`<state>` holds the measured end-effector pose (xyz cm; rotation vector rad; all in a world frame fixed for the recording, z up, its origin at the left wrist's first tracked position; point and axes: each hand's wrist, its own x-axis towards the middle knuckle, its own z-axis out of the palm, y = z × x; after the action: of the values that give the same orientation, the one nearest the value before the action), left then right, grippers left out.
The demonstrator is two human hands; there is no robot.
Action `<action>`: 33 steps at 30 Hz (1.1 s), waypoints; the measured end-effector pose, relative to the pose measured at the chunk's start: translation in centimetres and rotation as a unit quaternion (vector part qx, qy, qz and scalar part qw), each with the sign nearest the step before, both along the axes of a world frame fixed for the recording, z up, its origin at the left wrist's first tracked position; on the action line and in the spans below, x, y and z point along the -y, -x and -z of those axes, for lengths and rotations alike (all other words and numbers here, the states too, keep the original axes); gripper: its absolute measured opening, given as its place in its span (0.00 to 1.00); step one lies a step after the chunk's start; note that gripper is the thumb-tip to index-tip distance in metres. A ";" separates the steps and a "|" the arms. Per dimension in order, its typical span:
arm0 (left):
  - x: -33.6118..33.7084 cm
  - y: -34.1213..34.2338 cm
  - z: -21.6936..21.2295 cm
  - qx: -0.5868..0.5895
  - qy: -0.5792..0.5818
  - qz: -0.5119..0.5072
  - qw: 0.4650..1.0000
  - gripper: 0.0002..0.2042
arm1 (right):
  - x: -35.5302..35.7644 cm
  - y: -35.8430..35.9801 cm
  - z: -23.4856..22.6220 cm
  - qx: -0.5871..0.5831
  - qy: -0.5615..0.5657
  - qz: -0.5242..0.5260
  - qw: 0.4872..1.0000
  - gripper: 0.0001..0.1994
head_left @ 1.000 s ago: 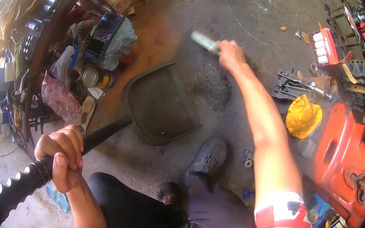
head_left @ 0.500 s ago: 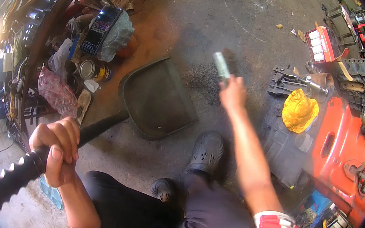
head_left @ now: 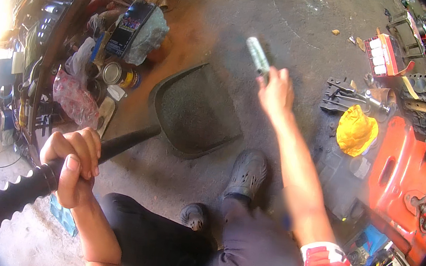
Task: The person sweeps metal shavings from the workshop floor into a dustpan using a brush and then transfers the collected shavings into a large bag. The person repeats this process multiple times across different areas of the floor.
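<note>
My left hand point(head_left: 72, 163) is wrapped round the black ridged handle point(head_left: 10, 198) of a long-handled dustpan point(head_left: 159, 118). The pan lies on the concrete floor, its open lip toward the right, and dark grit point(head_left: 194, 111) is spread inside it. Beyond my right foot, my right hand point(head_left: 276, 95) is closed on a hand brush point(head_left: 258, 55) with a pale greenish body. The brush is held above or at the floor past the pan's lip; its dark bristles are blurred.
On the left stands a cluttered rack point(head_left: 57, 32) with a can point(head_left: 115, 74), plastic bags and a phone point(head_left: 130, 28). To the right lie a yellow cloth hat point(head_left: 356, 130), metal parts point(head_left: 344, 96), a red metal housing point(head_left: 399, 168) and a red box point(head_left: 385, 54). My shoes point(head_left: 247, 172) are close to the pan.
The dark grit seen on the floor at the pan's lip is now mostly in the pan. My right hand with the brush has shifted slightly away from me; my left hand keeps its grip.
</note>
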<state>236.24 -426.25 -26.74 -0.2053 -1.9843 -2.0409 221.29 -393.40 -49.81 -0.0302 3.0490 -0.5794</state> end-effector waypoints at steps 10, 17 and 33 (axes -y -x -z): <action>0.2 0.4 0.6 -0.024 -0.022 -0.060 0.998 0.13 | 8.6 -9.0 2.0 0.140 0.193 -0.110 0.965 0.20; 2.7 -1.1 -0.3 -0.033 -0.033 -0.074 0.996 0.14 | -4.1 -6.3 -3.8 -0.003 0.075 0.065 0.995 0.20; 4.4 -4.0 -1.2 -0.016 -0.019 -0.098 0.995 0.14 | 8.6 -9.8 2.1 0.207 0.260 0.050 0.942 0.26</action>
<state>240.24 -430.65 -25.53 -0.0317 -1.8648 -1.9374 231.14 -402.04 -51.86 0.2035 2.4280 -1.2084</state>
